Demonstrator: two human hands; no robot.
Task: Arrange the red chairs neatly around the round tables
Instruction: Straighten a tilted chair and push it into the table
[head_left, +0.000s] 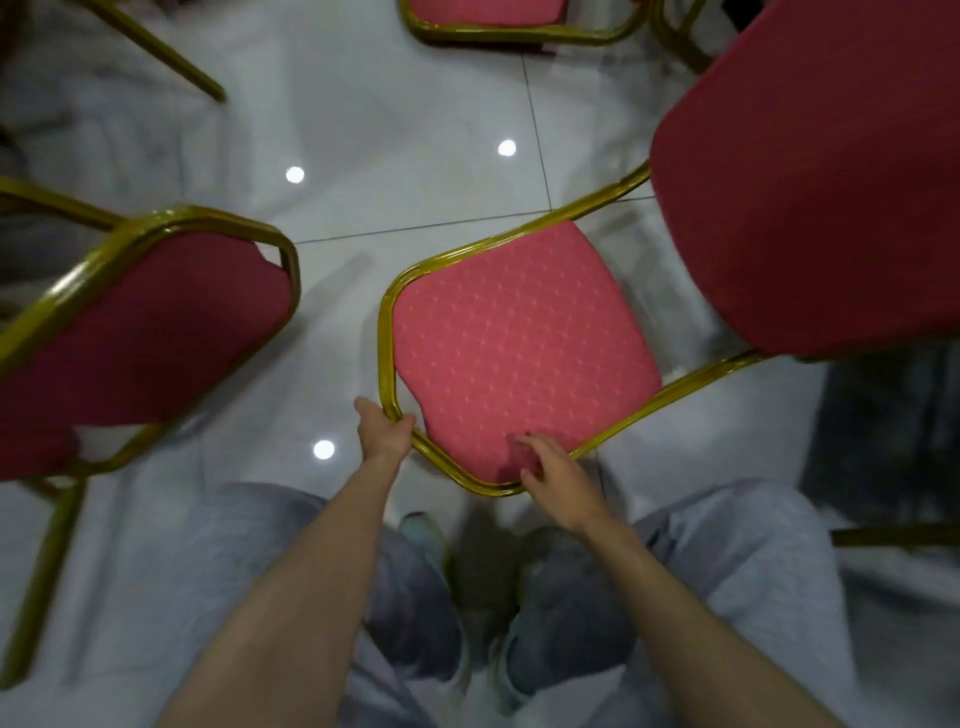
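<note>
left hand (384, 431) fingers curled round the red chair's (805, 182) gold frame (386, 332), right hand (556, 475) fingers loosely bent on the seat (519, 343) beside them, can't tell if gripping

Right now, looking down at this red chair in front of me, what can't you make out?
Legs of the middle chair: head view, hidden under its seat.
Grip of the right hand: head view, blurred; holding that chair or resting on it, unclear.
Most of the top chair: cut off by the top edge.
Much of the left chair: blurred, cut off by the left edge.
Round tables: none in view.
</note>
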